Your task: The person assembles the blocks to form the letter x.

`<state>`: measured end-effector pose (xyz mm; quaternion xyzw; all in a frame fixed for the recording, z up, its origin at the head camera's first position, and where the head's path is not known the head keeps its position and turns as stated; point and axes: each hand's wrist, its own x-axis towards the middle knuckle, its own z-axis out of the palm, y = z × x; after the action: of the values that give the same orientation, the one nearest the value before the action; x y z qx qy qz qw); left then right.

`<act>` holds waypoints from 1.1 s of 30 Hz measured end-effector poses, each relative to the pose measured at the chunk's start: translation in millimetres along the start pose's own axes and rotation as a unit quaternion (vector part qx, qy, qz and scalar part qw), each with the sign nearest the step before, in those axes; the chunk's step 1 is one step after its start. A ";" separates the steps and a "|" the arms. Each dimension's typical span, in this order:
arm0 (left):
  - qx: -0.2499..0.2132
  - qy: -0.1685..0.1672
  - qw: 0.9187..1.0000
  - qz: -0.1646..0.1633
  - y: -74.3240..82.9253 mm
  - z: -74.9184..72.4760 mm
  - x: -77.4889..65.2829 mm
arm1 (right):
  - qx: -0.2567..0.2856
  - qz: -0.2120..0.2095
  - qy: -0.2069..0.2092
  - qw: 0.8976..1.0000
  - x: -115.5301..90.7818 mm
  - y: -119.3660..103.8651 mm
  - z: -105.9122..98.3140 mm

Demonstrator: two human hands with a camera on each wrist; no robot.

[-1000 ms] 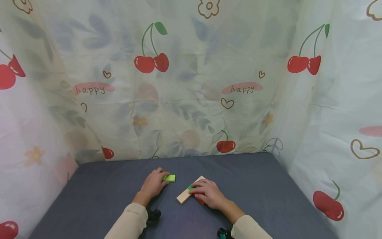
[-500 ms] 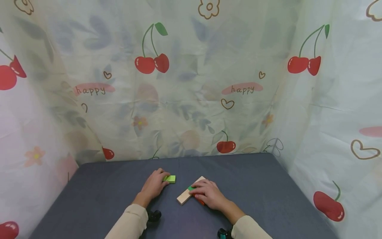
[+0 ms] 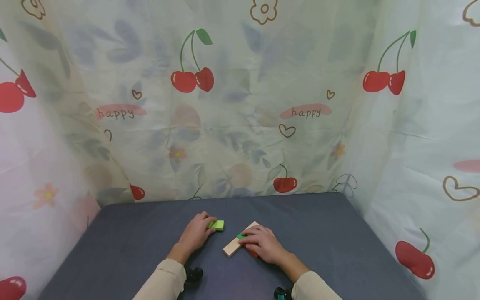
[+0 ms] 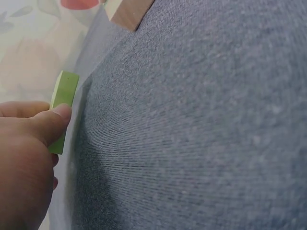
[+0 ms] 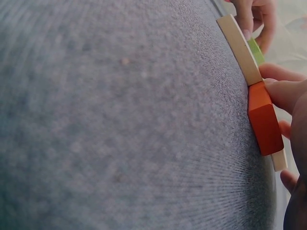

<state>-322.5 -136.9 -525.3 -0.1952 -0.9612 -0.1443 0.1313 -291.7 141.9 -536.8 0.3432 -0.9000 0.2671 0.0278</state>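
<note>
My left hand (image 3: pixel 196 231) pinches a light green block (image 3: pixel 219 225) near the middle of the table. In the left wrist view the thumb lies across that block (image 4: pixel 67 88), with the fingers behind it. To the right, my right hand (image 3: pixel 263 245) holds a low group of blocks on the table. A pale wooden block (image 3: pixel 233 247) sticks out at the group's near left end, followed by a darker green piece (image 3: pixel 241 236). Under the palm an orange-red block (image 5: pixel 265 117) touches the wooden one, with the right thumb at their junction. The fingers partly hide the group.
A dark grey cloth covers the table (image 3: pixel 150 225). Cherry-printed curtains (image 3: pixel 232 137) stand behind and on both sides. Black straps or mounts (image 3: pixel 194 274) sit at both wrists, beside the sleeves (image 3: pixel 165 279).
The left hand and the light green block have shifted very slightly right, toward the other blocks. The right hand has barely moved. The head view has shifted a little.
</note>
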 end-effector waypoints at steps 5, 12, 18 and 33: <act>-0.001 -0.002 1.000 0.004 1.9 0.6 -0.1 | 0.002 -0.002 0.000 1.000 -0.3 -0.1 0.0; -0.003 0.003 1.000 0.012 4.7 2.4 -1.0 | 0.003 -0.008 0.004 1.000 -1.1 -1.4 -0.6; -0.008 -0.001 1.000 0.011 7.8 2.9 -1.7 | 0.002 -0.007 0.006 1.000 -1.5 -2.2 -1.2; -0.015 0.015 0.999 0.039 13.6 11.0 -2.2 | 0.001 -0.013 0.010 1.000 -1.7 -2.2 -1.3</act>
<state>-317.0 -122.0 -533.0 -0.2323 -0.9485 -0.1562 0.1485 -289.2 142.3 -535.1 0.3523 -0.8950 0.2708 0.0396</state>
